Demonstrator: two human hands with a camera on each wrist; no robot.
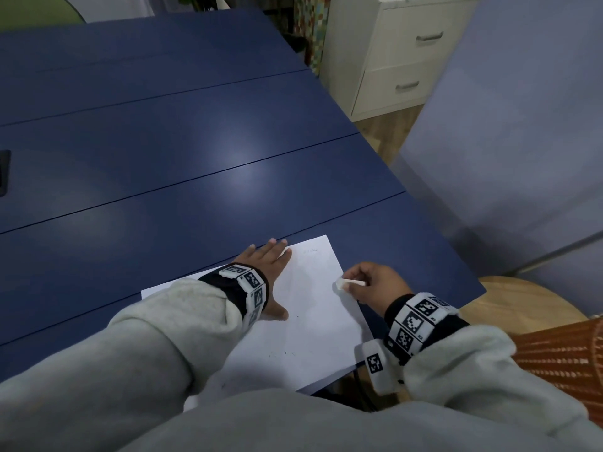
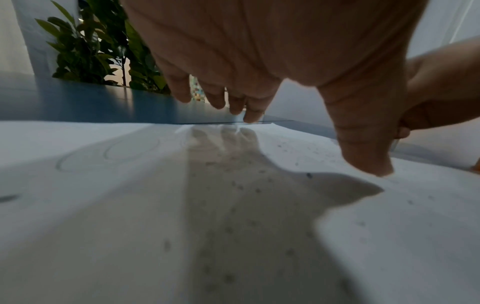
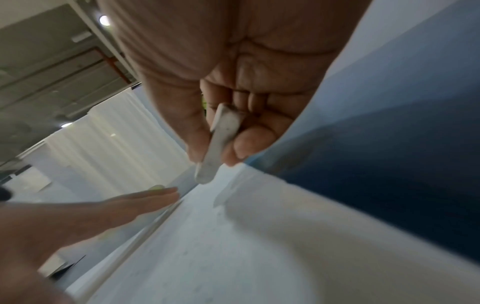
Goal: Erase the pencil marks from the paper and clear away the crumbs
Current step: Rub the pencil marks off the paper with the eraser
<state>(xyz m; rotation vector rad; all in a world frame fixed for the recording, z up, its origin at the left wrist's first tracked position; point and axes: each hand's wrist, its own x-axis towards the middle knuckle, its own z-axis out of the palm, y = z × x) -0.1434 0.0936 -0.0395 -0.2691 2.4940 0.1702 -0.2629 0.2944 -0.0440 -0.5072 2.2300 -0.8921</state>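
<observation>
A white sheet of paper [image 1: 313, 321] lies on the blue table near its front right corner. My left hand [image 1: 267, 269] lies flat on the sheet with fingers spread, thumb pressed down [image 2: 369, 162]. Faint pencil curves [image 2: 109, 152] and dark eraser crumbs [image 2: 241, 187] show on the paper in the left wrist view. My right hand [image 1: 372, 282] pinches a flat white eraser [image 1: 350, 283] at the paper's right edge; in the right wrist view the eraser [image 3: 221, 142] sits between thumb and forefinger, its tip just above the sheet [image 3: 233, 236].
The blue slatted table [image 1: 195, 164] stretches away to the left and back. A dark object [image 1: 5, 171] sits at its far left edge. White drawers [image 1: 401, 53] stand beyond the table, a wooden stool [image 1: 515, 305] to the right. A plant [image 2: 103, 51] stands behind.
</observation>
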